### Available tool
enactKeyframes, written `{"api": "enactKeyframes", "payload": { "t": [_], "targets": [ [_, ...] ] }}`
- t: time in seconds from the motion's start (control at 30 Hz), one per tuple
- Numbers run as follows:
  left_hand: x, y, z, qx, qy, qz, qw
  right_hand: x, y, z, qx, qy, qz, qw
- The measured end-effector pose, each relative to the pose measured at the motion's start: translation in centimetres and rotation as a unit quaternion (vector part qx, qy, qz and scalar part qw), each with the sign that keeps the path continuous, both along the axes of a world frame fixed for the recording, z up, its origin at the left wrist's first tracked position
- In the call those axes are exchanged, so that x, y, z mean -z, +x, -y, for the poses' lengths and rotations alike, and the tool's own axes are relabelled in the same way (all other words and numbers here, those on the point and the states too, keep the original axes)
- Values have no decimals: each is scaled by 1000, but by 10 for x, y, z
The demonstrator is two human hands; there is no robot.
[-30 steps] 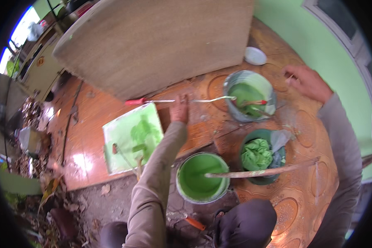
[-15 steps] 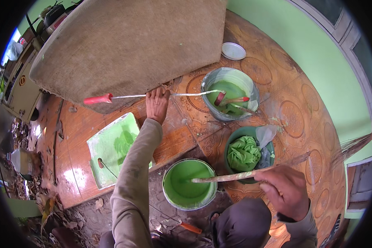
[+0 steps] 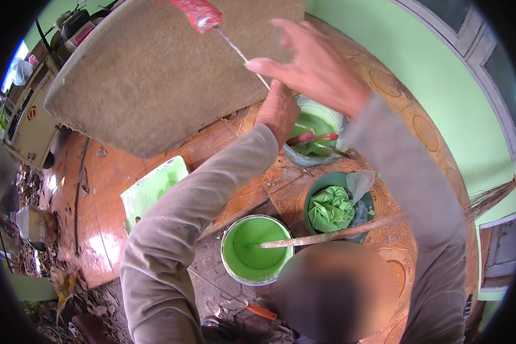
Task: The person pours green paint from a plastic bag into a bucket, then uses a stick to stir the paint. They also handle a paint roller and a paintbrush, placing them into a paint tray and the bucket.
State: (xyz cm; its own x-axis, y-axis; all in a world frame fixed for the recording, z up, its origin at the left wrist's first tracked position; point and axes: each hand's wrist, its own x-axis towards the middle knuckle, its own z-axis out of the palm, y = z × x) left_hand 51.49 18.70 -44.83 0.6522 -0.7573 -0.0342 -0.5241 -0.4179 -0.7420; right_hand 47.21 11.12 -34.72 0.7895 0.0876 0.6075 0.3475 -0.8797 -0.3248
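My left hand (image 3: 278, 113) is closed around the wire shaft of a paint roller. The roller's red handle (image 3: 203, 16), smeared whitish, points up and away at the top. Its far end reaches down into the grey bucket (image 3: 341, 127) of green paint, where a brush (image 3: 325, 137) also rests. Over the shaft hovers my right hand (image 3: 321, 66), slightly blurred, fingers spread and thumb near the wire; I cannot tell whether it touches. Nearer to me, a long wooden stick (image 3: 321, 237) leans in a white pail (image 3: 226, 262) of green paint, held by neither hand.
A green bucket (image 3: 313, 189) holds crumpled green plastic. Behind my left arm lies a paint tray (image 3: 149, 189). A large brown board (image 3: 155, 80) stands at the back. An orange-handled tool (image 3: 262, 311) lies on the ground. Twig bristles (image 3: 493, 200) rest near the right wall.
My right hand has let go of the stick and moved up toward the roller. My left hand has shifted right and away, and the red handle has swung upward.
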Motion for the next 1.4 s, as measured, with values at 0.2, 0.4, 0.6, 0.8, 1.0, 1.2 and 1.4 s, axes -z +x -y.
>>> {"api": "enactKeyframes", "payload": {
  "t": [0.2, 0.4, 0.6, 0.8, 1.0, 1.2, 1.4],
  "targets": [
    [17, -6, 9, 70, -56, 32, 995, 6, 57, -3, -96, 27, -184, 978],
    [-7, -30, -17, 133, -146, 5, 980, 3, 57, 16, -61, 14, -87, 994],
    [-28, -30, -100, 145, -277, -47, 949, 17, 57, 69, -8, 118, -143, 983],
    [-22, -65, -206, 34, -356, -189, 915, 54, 74, 106, -1, 177, -163, 971],
    [-5, -144, -268, -53, -408, -359, 838, 60, 87, 145, 16, 179, -211, 961],
    [-22, -190, -297, -138, -446, -419, 779, 49, 108, 146, 1, 124, -280, 952],
    [-42, -208, -294, -134, -470, -447, 749, 84, 144, 137, 40, 192, -225, 954]
  ]
}}
